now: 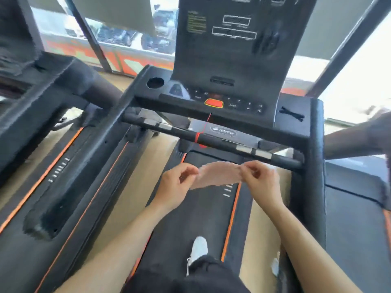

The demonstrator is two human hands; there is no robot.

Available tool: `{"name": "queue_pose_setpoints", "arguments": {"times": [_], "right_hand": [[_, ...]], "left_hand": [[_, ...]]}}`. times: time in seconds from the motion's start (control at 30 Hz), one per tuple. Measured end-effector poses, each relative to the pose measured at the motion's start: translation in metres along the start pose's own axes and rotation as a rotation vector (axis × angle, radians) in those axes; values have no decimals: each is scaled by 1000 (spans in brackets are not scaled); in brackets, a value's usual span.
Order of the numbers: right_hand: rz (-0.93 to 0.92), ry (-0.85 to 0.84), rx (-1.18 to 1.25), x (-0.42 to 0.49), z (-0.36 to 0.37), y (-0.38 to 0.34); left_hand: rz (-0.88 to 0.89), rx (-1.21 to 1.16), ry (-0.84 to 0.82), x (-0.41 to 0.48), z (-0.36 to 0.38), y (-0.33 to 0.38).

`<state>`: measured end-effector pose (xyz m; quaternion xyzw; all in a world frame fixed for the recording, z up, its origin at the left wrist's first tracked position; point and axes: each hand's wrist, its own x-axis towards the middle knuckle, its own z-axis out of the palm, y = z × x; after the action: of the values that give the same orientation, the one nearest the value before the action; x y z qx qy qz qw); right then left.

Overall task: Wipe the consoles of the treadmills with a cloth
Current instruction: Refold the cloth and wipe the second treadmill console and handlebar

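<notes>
The cloth (215, 175) is thin, pale pink fabric with a soft, slightly nubbly weave, pinched at its ends by the bare left hand (176, 187) and right hand (261, 182). The treadmill console (230, 51) looks like matt black plastic, its red stop button (213, 103) glossy. The front handlebar (211, 139) is matt black with dull silver metal grip plates (254, 151). The running belt (190, 210) is rough matt black rubber. The shoe (198, 249) is white knit fabric.

Cloth (215, 175) between both hands, before the console (228, 60).
</notes>
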<state>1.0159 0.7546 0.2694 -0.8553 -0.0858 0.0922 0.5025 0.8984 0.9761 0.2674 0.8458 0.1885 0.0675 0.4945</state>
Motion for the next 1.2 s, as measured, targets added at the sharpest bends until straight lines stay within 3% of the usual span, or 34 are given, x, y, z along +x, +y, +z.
{"name": "queue_pose_setpoints", "arguments": {"times": [0.23, 0.47, 0.6, 0.87, 1.03, 1.13, 1.2], "right_hand": [[24, 170, 81, 93, -9, -42], [-350, 201, -235, 211, 21, -95], [-435, 250, -307, 272, 58, -132], [-504, 217, -367, 373, 117, -196], [-714, 181, -431, 431, 149, -220], [-787, 93, -569, 463, 165, -221], [-846, 46, -791, 480, 175, -216]], "left_hand": [[159, -41, -52, 149, -7, 38], [277, -96, -39, 296, -54, 45], [298, -89, -27, 369, -93, 38], [160, -181, 46, 464, -133, 19], [87, -268, 66, 499, -131, 5], [15, -334, 72, 514, -128, -1], [-6, -354, 69, 520, -125, -5]]}}
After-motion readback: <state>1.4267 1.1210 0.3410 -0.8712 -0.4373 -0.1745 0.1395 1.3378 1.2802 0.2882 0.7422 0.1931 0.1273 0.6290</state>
